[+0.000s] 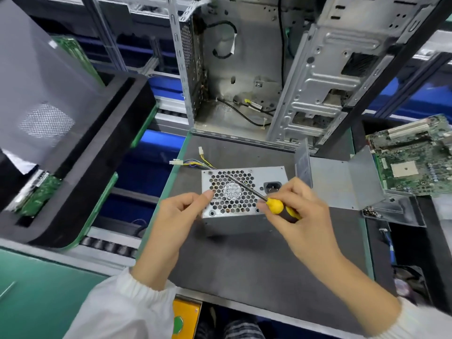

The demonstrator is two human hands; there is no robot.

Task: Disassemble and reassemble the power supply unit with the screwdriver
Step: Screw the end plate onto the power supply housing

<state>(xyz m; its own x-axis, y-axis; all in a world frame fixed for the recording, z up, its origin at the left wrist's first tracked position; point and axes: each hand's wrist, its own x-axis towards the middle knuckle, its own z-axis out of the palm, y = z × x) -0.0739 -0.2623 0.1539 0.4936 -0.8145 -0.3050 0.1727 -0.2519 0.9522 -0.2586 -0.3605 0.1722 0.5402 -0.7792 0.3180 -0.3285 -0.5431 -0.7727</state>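
- PSU [244,192] sits on the dark surface [256,260], between both hands.
- Right hand [300,211] grips the screwdriver [274,204], shaft across the fan grille.
- Left hand [181,214], loosely curled, fingertip touching the grille edge.
- Tip contact unclear.

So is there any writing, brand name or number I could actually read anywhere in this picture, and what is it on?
No text here can be read.
Grey metal power supply box: no label shows on the faces in view.
Green circuit board on the right: markings too small and blurred.
White tag on the black cable in the open metal computer case: blurred, nothing legible.
Yellow-and-black-handled screwdriver held in the right hand: no marking visible.
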